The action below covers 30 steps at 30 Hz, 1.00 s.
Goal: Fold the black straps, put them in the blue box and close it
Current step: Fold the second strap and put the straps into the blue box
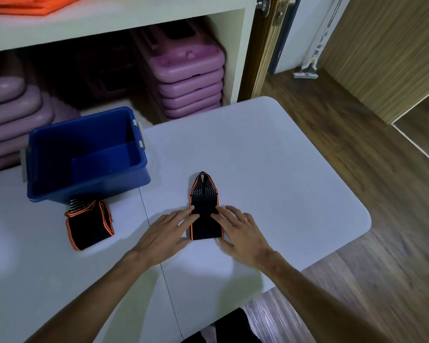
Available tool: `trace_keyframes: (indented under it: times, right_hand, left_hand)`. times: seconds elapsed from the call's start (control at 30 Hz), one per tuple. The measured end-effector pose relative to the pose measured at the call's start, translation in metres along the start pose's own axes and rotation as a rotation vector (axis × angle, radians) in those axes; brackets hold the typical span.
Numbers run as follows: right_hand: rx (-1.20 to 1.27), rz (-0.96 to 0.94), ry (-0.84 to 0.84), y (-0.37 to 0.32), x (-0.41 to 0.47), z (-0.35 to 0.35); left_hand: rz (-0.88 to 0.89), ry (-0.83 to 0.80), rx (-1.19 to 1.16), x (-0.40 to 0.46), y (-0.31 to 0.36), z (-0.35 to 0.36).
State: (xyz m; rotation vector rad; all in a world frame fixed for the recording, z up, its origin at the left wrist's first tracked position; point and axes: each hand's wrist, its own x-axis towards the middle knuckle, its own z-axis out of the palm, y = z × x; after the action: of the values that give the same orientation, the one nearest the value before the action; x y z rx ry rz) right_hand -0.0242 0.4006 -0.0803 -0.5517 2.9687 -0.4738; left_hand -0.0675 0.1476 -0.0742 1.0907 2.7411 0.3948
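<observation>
A black strap with orange edging [204, 214] lies folded on the white table [270, 169], its looped end pointing away from me. My left hand [166, 233] rests flat at its left side, fingertips on the fabric. My right hand [238, 229] lies flat at its right side, fingers spread over the strap's right edge. A second folded black strap [88, 225] sits to the left, just in front of the blue box [84, 154]. The box stands open, with nothing visible inside it. No lid is in view.
Behind the table a white shelf unit [240, 45] holds stacks of purple plastic cases [191, 78] and orange fabric [30, 6] on top. Wooden floor lies to the right, with a mop [307, 70] by the door.
</observation>
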Motion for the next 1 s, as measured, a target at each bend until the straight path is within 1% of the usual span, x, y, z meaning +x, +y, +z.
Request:
trace_keyframes:
  times: [0.1,0.13,0.2,0.27,0.33,0.4,0.47,0.53,0.6,0.67,0.73,0.8,0.87,0.9,0.97,1.0]
  right_hand:
    - [0.036,-0.048,0.038,0.006,0.005,-0.007]
    - [0.067,-0.051,0.044,0.009,0.007,-0.011]
    - [0.167,-0.023,0.035,0.013,0.011,-0.019]
    - [0.315,0.060,0.046,0.011,0.018,-0.026]
    - [0.488,0.196,0.060,0.005,0.028,-0.031]
    - [0.646,0.318,0.068,-0.001,0.042,-0.038]
    - [0.748,0.386,0.081,-0.003,0.056,-0.039]
    - [0.757,0.410,0.044,-0.002,0.067,-0.038]
    - [0.754,0.417,-0.031,0.002,0.075,-0.033]
    - [0.831,0.442,-0.081,0.004,0.079,-0.033]
    - [0.882,0.460,-0.088,0.003,0.082,-0.035]
    - [0.902,0.461,-0.051,0.002,0.082,-0.037]
    - [0.896,0.455,0.012,-0.001,0.080,-0.039]
    - [0.880,0.440,0.054,-0.004,0.078,-0.039]
    - [0.848,0.359,0.126,-0.009,0.073,-0.039]
    - [0.843,0.304,0.130,-0.011,0.069,-0.038]
  left_hand:
    - [0.017,0.084,-0.018,0.005,0.003,-0.004]
    - [0.003,0.103,-0.052,0.005,0.003,-0.006]
    - [-0.082,0.109,-0.186,0.008,0.005,-0.013]
    - [-0.215,0.108,-0.391,0.015,0.011,-0.023]
    - [-0.349,0.134,-0.566,0.027,0.017,-0.031]
    - [-0.464,0.183,-0.651,0.042,0.019,-0.036]
    - [-0.566,0.217,-0.682,0.056,0.016,-0.035]
    - [-0.626,0.212,-0.729,0.066,0.013,-0.032]
    - [-0.661,0.174,-0.762,0.074,0.011,-0.029]
    - [-0.698,0.151,-0.809,0.080,0.009,-0.028]
    - [-0.728,0.127,-0.872,0.082,0.006,-0.028]
    - [-0.741,0.109,-0.946,0.084,0.003,-0.032]
    - [-0.717,0.136,-0.990,0.083,0.003,-0.036]
    - [-0.676,0.189,-0.958,0.081,0.005,-0.039]
    - [-0.520,0.304,-0.751,0.071,0.009,-0.041]
    - [-0.422,0.327,-0.647,0.062,0.010,-0.038]
